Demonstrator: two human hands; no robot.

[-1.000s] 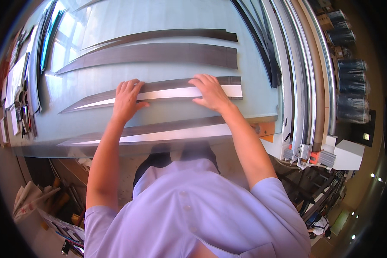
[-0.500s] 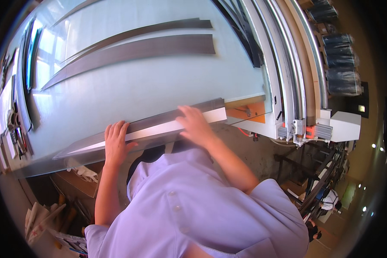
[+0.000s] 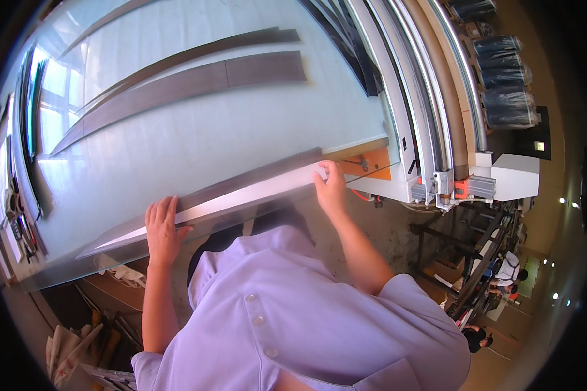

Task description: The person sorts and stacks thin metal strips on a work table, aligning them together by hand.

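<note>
A long dark grey strip (image 3: 254, 169) lies along the near edge of the glass-topped table (image 3: 209, 133). On its near side runs a long white strip (image 3: 248, 192), narrowing toward the left. My left hand (image 3: 162, 231) rests across both, fingers stretched over the dark strip and thumb spread to the right. At the right end of the white strip, my right hand (image 3: 331, 189) has its fingers bent and pinches the strip's corner.
Further back lie more dark strips (image 3: 195, 86). A machine with long metal rails (image 3: 430, 98) borders the table's right side. Tools, including scissors (image 3: 12, 205), sit at the left edge. Rolled material (image 3: 72, 352) stands below left. People (image 3: 505, 270) are far off at right.
My right hand has slid right along the strip to its end, and its fingers have bent around the corner. More of the white strip shows. My left hand stays on the strips.
</note>
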